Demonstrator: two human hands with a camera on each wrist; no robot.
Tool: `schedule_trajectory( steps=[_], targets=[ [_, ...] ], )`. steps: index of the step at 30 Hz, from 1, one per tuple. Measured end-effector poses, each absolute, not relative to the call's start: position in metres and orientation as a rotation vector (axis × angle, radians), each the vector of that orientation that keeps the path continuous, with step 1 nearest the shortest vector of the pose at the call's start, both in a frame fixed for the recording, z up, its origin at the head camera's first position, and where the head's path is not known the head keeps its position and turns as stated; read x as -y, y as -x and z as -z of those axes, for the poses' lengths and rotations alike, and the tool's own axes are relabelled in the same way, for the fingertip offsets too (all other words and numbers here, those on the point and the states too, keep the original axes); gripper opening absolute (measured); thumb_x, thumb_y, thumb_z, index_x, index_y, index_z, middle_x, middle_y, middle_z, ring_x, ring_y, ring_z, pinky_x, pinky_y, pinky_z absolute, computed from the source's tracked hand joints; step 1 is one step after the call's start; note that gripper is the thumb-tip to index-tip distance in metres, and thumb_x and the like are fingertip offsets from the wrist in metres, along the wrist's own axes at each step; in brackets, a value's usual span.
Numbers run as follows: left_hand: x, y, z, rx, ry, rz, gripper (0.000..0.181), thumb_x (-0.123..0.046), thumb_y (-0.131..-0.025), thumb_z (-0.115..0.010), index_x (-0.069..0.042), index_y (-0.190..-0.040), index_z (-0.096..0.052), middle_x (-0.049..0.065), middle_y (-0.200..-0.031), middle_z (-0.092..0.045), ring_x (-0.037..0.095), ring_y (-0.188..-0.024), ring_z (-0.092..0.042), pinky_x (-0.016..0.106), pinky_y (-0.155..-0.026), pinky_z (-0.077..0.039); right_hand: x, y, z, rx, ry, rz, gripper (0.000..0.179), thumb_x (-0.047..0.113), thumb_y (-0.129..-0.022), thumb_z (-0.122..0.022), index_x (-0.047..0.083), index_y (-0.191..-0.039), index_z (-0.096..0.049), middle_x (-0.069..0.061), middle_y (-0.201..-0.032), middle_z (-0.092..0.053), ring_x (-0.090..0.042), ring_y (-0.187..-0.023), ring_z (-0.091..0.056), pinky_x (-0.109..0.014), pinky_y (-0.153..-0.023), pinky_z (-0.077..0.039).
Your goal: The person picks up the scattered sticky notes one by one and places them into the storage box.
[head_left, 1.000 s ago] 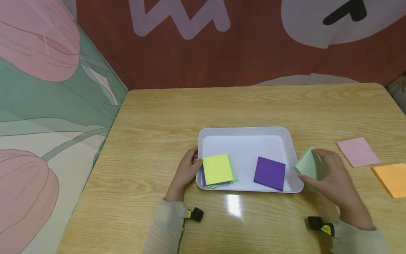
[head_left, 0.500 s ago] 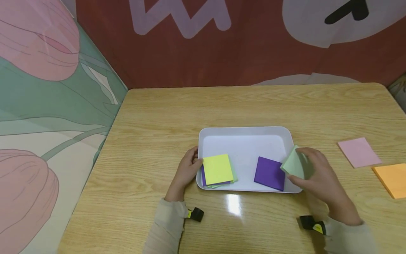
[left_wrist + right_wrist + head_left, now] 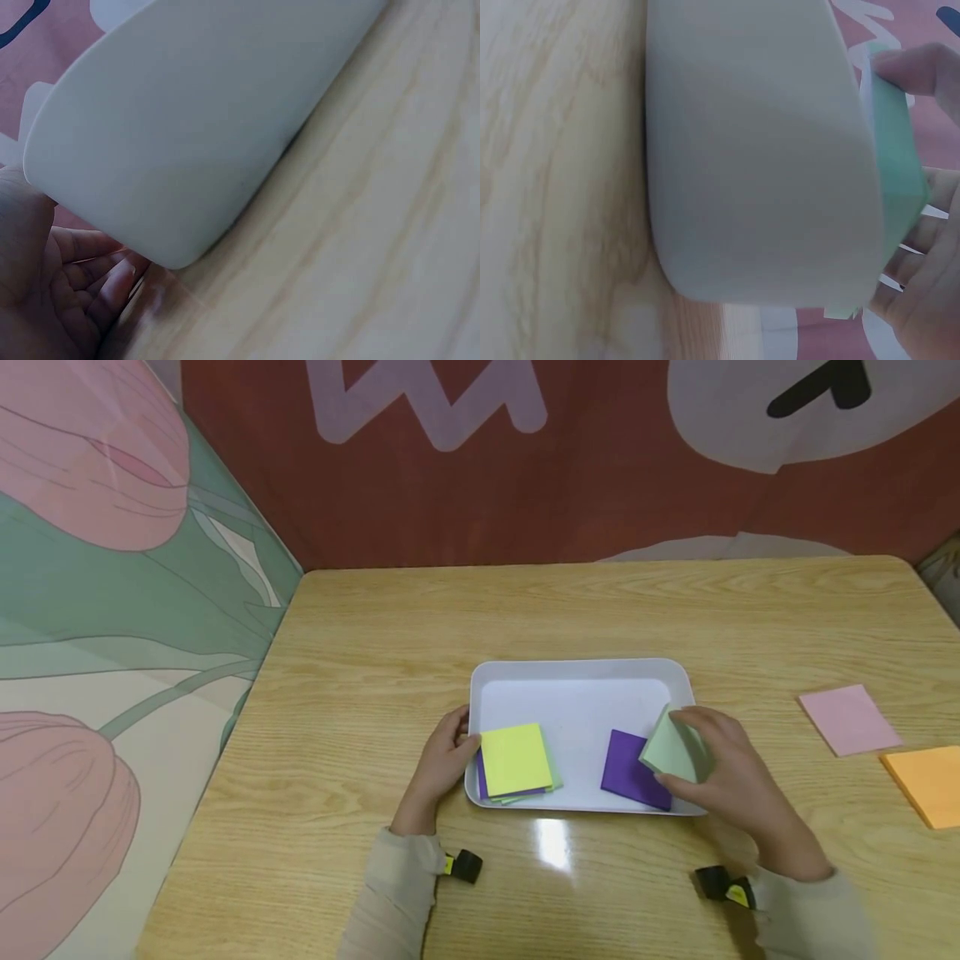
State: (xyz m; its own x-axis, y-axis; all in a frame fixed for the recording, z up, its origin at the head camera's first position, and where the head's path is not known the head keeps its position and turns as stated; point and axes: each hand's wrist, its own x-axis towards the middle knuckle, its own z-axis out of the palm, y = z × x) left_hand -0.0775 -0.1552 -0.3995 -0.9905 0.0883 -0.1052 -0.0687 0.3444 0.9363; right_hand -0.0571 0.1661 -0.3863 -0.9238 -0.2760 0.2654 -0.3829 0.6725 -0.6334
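A white tray (image 3: 577, 706) sits on the table. My left hand (image 3: 441, 760) grips its left rim, thumb at the edge and fingers curled outside the wall, as the left wrist view also shows. My right hand (image 3: 731, 777) holds a pale green sticky note pad (image 3: 671, 747) tilted between thumb and fingers, over the tray's right end. In the right wrist view this green pad (image 3: 900, 169) shows above the tray wall (image 3: 757, 165). Partly behind it lies a purple sticky note pad (image 3: 626, 768) in the tray. A yellow sticky note pad (image 3: 515, 758) tops a stack at the tray's left end.
Beneath the yellow pad, purple and green edges stick out. To the right on the wooden table (image 3: 360, 693) lie a pink pad (image 3: 849, 720) and an orange pad (image 3: 926, 785). A red patterned wall covering (image 3: 600, 502) stands behind the table.
My right hand has carried the green pad leftward from beside the tray to over its right end, partly covering the purple pad. My left hand has stayed at the left rim.
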Motion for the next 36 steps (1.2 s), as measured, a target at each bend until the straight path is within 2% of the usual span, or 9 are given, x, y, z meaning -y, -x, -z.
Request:
schedule_trajectory(
  steps=[10, 22, 30, 36],
  targets=[
    [0.155, 0.078, 0.399, -2.462, -0.017, -1.726, 0.045, 0.001, -0.081, -0.046, 0.009, -0.124, -0.036, 0.022, -0.109, -0.047, 0.028, -0.091, -0.050, 0.036, -0.079, -0.042, -0.160, 0.060, 0.387, 2.741, -0.577, -1.102, 0.070, 0.008, -0.053, -0.078, -0.004, -0.114, -0.046, -0.026, -0.118, -0.037, -0.043, -0.107, -0.031, -0.059, -0.080, -0.027],
    [0.154, 0.076, 0.399, -2.470, -0.009, -1.708, 0.044, 0.000, -0.082, -0.047, 0.009, -0.124, -0.037, 0.021, -0.110, -0.047, 0.028, -0.094, -0.049, 0.036, -0.080, -0.042, -0.150, 0.058, 0.395, 2.847, -0.579, -1.139, 0.074, 0.013, -0.058, -0.077, -0.003, -0.120, -0.041, -0.022, -0.122, -0.037, -0.040, -0.109, -0.031, -0.057, -0.081, -0.029],
    [0.161, 0.085, 0.428, -2.470, -0.001, -1.718, 0.045, -0.005, -0.082, -0.049, 0.003, -0.125, -0.039, 0.015, -0.111, -0.048, 0.022, -0.094, -0.049, 0.032, -0.080, -0.042, -0.148, 0.058, 0.398, 2.849, -0.635, -1.070, 0.072, 0.014, -0.057, -0.078, -0.003, -0.117, -0.044, -0.021, -0.116, -0.039, -0.038, -0.106, -0.033, -0.054, -0.080, -0.031],
    [0.161, 0.085, 0.428, -2.488, -0.009, -1.717, 0.045, -0.006, -0.082, -0.049, 0.003, -0.125, -0.039, 0.014, -0.110, -0.048, 0.022, -0.093, -0.050, 0.031, -0.079, -0.042, -0.149, 0.062, 0.402, 2.906, -0.662, -1.016, 0.070, 0.016, -0.058, -0.077, -0.002, -0.117, -0.045, -0.021, -0.115, -0.041, -0.037, -0.105, -0.033, -0.052, -0.081, -0.030]
  ],
)
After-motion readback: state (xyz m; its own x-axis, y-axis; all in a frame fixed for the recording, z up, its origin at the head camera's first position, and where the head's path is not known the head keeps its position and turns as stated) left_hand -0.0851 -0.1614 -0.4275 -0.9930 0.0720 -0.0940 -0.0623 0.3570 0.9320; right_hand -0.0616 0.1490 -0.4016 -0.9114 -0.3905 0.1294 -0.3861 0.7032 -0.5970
